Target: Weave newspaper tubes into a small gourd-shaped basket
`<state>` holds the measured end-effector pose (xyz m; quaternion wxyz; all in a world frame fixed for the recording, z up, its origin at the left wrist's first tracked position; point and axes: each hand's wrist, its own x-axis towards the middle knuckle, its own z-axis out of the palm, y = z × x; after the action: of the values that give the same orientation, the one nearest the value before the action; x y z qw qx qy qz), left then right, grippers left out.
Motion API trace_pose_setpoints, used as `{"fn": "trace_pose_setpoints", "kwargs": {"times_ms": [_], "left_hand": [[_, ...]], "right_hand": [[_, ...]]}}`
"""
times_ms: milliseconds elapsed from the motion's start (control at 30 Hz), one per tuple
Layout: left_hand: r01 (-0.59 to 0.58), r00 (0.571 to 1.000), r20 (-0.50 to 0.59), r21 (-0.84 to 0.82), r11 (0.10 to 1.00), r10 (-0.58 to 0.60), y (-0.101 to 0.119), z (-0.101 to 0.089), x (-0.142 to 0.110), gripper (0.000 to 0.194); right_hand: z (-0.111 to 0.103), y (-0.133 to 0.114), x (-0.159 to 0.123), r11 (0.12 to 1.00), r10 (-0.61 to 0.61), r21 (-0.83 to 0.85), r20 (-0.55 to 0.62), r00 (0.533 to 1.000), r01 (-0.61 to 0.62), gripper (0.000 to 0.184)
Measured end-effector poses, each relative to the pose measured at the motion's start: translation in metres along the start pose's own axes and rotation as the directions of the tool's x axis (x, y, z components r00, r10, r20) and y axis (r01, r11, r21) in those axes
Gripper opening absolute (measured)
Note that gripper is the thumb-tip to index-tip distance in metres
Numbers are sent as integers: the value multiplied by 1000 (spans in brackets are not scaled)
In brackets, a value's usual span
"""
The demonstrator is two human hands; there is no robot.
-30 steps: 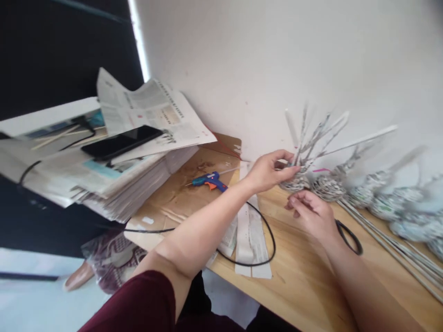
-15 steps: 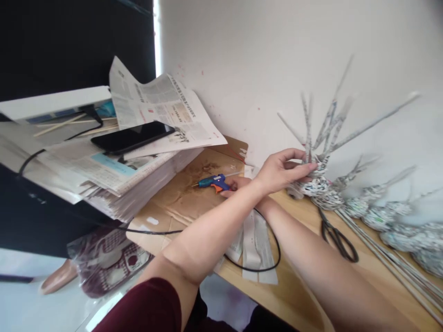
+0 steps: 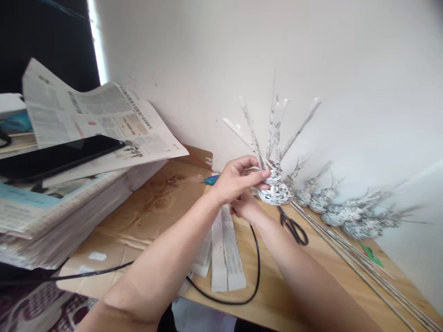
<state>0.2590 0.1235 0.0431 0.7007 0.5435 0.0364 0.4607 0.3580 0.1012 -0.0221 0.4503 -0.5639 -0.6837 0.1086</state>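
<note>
My left hand point(image 3: 238, 180) is closed in a pinch on the rim of a small woven newspaper piece point(image 3: 277, 191), which rests on the wooden table point(image 3: 311, 276) with several rolled paper spokes point(image 3: 273, 133) sticking up. My right hand point(image 3: 246, 210) lies just under and behind the left hand, with its fingers hidden. A blue glue gun point(image 3: 210, 180) peeks out to the left of both hands, on a brown cardboard sheet point(image 3: 138, 216). I cannot see whether the right hand touches the glue gun.
A tall newspaper stack point(image 3: 69, 203) with a black phone point(image 3: 58, 157) on top fills the left. A black cable point(image 3: 249, 281) loops round cut paper strips point(image 3: 224, 244). Scissors point(image 3: 294, 228), long rolled paper sticks point(image 3: 367, 272) and several more woven pieces point(image 3: 346, 216) line the wall to the right.
My right hand went from beside the woven piece across to the glue gun and now sits tucked under the left hand. The left hand kept its hold. The view shifted right.
</note>
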Motion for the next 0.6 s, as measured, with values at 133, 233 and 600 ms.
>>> {"fn": "trace_pose_setpoints", "kwargs": {"times_ms": [133, 233, 600], "left_hand": [[-47, 995, -82, 81, 996, 53, -5, -9, 6, 48], [-40, 985, -153, 251, 967, 80, -13, -16, 11, 40], [141, 951, -308, 472, 870, 13, -37, -28, 13, 22]], "right_hand": [[-48, 33, -45, 883, 411, 268, -45, 910, -386, 21], [-76, 42, -56, 752, 577, 503, -187, 795, -427, 41], [-95, 6, -61, 714, 467, 682, -292, 835, -161, 36]]}}
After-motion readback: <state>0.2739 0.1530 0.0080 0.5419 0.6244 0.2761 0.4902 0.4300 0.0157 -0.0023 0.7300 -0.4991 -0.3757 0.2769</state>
